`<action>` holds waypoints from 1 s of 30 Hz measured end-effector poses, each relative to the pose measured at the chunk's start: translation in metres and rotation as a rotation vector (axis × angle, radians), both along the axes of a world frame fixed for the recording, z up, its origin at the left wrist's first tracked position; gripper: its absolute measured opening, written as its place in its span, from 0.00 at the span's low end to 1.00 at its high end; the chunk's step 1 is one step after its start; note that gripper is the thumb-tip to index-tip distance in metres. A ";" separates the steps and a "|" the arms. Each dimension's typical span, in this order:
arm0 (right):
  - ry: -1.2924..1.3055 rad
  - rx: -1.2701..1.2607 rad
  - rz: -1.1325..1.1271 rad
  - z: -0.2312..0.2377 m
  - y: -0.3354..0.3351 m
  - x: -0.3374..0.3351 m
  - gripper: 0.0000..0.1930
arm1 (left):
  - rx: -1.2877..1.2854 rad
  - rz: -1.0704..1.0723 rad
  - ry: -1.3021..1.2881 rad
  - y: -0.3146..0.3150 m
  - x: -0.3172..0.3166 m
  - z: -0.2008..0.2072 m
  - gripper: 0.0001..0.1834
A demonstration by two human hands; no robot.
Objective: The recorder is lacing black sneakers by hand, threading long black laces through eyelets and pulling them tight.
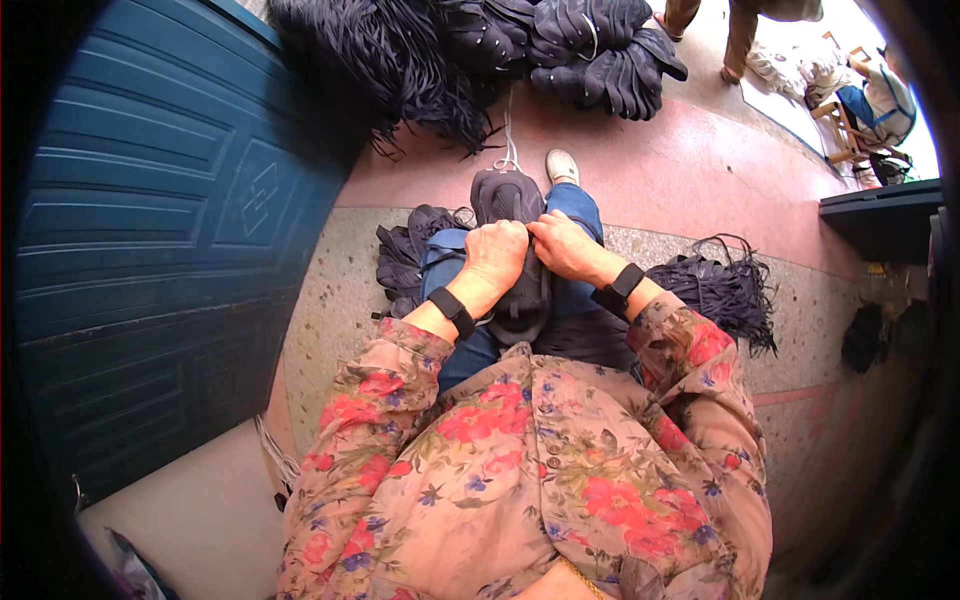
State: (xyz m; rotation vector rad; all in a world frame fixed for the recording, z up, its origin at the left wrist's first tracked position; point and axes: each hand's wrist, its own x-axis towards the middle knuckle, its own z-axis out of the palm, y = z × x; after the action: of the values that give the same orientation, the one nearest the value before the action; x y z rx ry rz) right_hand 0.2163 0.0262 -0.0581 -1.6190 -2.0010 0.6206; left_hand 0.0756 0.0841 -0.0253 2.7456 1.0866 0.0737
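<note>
A black mesh shoe upper (508,195) lies lengthwise across my lap, its rounded heel end (520,312) nearest me. Over its middle my left hand (497,253) is closed, thumb and fingers pinched together. My right hand (568,246) is pinched too, its fingertips almost meeting the left ones above the upper. What the fingers grip is hidden between them; any dark lace there cannot be told from the black upper. A white cord (508,140) runs from the far end of the upper toward the piles.
Black shoe uppers (610,60) and stringy black laces (400,70) are heaped ahead. More uppers (402,262) lie left of my knee, and a bundle of black laces (715,290) lies on the right. A blue door (150,200) stands at the left. People are at the far right.
</note>
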 end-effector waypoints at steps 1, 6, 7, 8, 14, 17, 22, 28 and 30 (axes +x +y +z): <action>0.059 0.035 -0.007 0.001 0.002 0.002 0.10 | 0.044 -0.017 -0.010 -0.002 0.002 -0.001 0.07; 0.039 -0.102 -0.055 0.014 0.001 -0.006 0.11 | 0.087 -0.105 -0.021 -0.004 -0.002 -0.002 0.05; 0.050 0.016 -0.100 0.017 -0.005 -0.010 0.12 | 0.091 -0.107 -0.022 -0.006 -0.006 0.010 0.05; 0.063 0.133 -0.143 0.024 -0.012 -0.018 0.14 | -0.047 -0.068 -0.014 -0.007 -0.012 0.025 0.06; 0.324 -0.035 0.065 0.060 -0.054 -0.039 0.05 | -1.303 0.167 -0.369 0.022 -0.060 0.058 0.11; 0.486 -0.117 0.072 0.069 -0.050 -0.054 0.06 | -1.129 0.282 -0.453 0.028 -0.068 0.039 0.11; 0.300 -0.131 -0.174 0.044 0.009 -0.029 0.08 | -1.083 0.329 -0.596 0.020 -0.068 0.010 0.12; 0.058 0.035 0.070 0.023 0.032 -0.018 0.10 | -0.935 0.419 -0.552 0.015 -0.068 0.003 0.12; 0.048 0.024 0.003 0.017 0.033 -0.021 0.10 | -0.786 0.380 -0.584 0.016 -0.065 -0.006 0.12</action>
State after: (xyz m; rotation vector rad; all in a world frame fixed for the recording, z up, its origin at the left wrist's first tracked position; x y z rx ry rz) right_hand 0.1956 0.0590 -0.0412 -1.5725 -1.9700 0.6281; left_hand 0.0106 0.1002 -0.0310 1.6549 1.1187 0.3804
